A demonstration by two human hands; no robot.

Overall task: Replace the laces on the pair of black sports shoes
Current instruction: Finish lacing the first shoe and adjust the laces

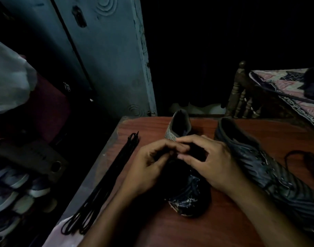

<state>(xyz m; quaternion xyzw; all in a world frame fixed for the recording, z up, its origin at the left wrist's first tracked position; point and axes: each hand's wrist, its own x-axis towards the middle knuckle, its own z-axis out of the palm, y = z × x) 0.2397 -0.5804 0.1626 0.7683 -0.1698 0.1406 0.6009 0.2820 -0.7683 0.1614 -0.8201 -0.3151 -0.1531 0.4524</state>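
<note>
A black sports shoe (186,196) stands on the reddish wooden table (197,232), toe toward me and heel collar at the far side. Both hands are over its lace area. My left hand (152,166) has its fingers curled and pinches something dark at the eyelets, likely a lace; the dim light hides it. My right hand (211,161) rests on the shoe's upper, fingertips meeting the left hand's. The second black shoe (263,166) lies at the right. A bundle of black laces (106,186) stretches along the table's left edge. Another loose lace (302,157) curls at the far right.
A grey metal cupboard (102,59) stands behind the table at the left. Several shoes (15,189) are stacked on the floor at the lower left. A bed with a patterned cover (284,86) and a wooden post is at the right. The room is very dark.
</note>
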